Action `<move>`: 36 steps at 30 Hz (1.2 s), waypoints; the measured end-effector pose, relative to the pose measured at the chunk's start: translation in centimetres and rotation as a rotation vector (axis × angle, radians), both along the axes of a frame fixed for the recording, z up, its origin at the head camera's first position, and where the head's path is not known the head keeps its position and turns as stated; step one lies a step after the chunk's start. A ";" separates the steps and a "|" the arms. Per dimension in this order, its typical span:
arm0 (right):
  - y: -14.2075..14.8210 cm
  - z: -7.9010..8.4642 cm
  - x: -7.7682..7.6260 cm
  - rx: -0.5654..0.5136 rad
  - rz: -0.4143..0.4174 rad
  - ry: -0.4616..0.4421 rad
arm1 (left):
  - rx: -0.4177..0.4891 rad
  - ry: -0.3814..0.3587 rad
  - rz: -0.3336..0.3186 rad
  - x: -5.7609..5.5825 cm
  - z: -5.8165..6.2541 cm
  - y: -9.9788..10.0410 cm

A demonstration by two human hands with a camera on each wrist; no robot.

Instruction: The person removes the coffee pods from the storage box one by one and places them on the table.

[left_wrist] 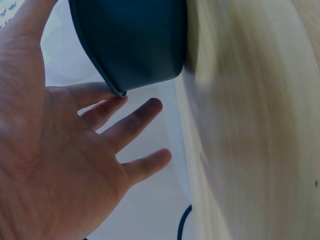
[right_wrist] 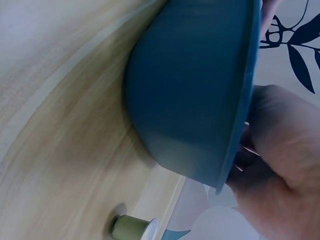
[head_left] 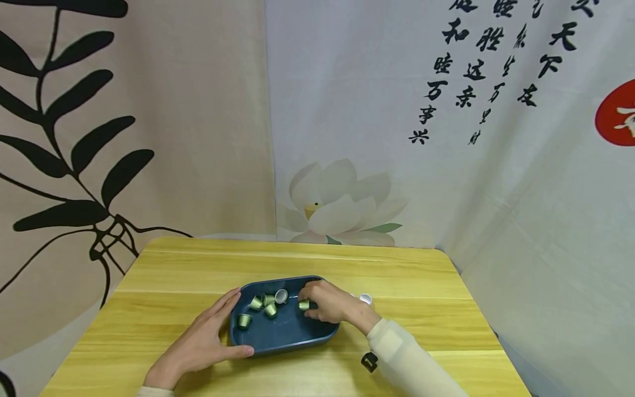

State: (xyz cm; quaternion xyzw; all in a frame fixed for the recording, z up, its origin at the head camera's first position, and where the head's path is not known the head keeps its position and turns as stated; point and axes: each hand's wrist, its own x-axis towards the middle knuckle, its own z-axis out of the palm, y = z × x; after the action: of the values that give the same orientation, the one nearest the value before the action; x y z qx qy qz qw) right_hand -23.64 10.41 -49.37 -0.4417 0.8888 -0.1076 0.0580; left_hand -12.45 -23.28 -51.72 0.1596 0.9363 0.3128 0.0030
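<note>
A dark blue tray [head_left: 288, 343] stands on the wooden table, with several green coffee capsules inside, among them one capsule [head_left: 244, 321] near its left end. My left hand [head_left: 208, 336] spreads around the tray's left end, thumb at the front rim. In the left wrist view, some fingers touch the blue rim [left_wrist: 95, 57] and the others extend free beneath it. Inside the tray's right half, my right hand [head_left: 327, 302] pinches a green coffee capsule [head_left: 304, 304] between thumb and fingers. The tray wall [right_wrist: 195, 95] hides those fingertips in the right wrist view.
Right of the tray, a capsule with a pale lid [head_left: 366, 299] lies on the table [head_left: 412, 325], partly behind the right forearm. The right wrist view shows a green capsule [right_wrist: 131, 228] on its side there. Printed curtains [head_left: 347, 110] hang behind the table.
</note>
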 end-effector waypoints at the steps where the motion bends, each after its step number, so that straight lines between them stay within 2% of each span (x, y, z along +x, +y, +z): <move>1: 0.0 0.1 0.0 -0.008 -0.006 -0.010 | -0.001 -0.001 0.000 0.0 0.0 0.0; 6: 0.0 0.6 0.3 -0.035 -0.022 -0.042 | -0.004 -0.022 0.002 -0.1 0.1 0.0; 13: 0.1 0.9 0.7 -0.073 -0.022 -0.040 | -0.005 -0.050 -0.001 -0.1 0.2 0.0; 36: 1.0 2.2 1.4 -0.222 0.024 -0.050 | -0.008 -0.046 0.000 0.0 0.4 0.1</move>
State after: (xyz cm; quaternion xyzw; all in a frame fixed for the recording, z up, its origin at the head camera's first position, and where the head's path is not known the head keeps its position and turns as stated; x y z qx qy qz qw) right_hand -22.22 11.38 -47.19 -0.4530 0.8645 -0.2156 0.0319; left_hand -12.49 -23.20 -51.36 0.1520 0.9372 0.3128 0.0252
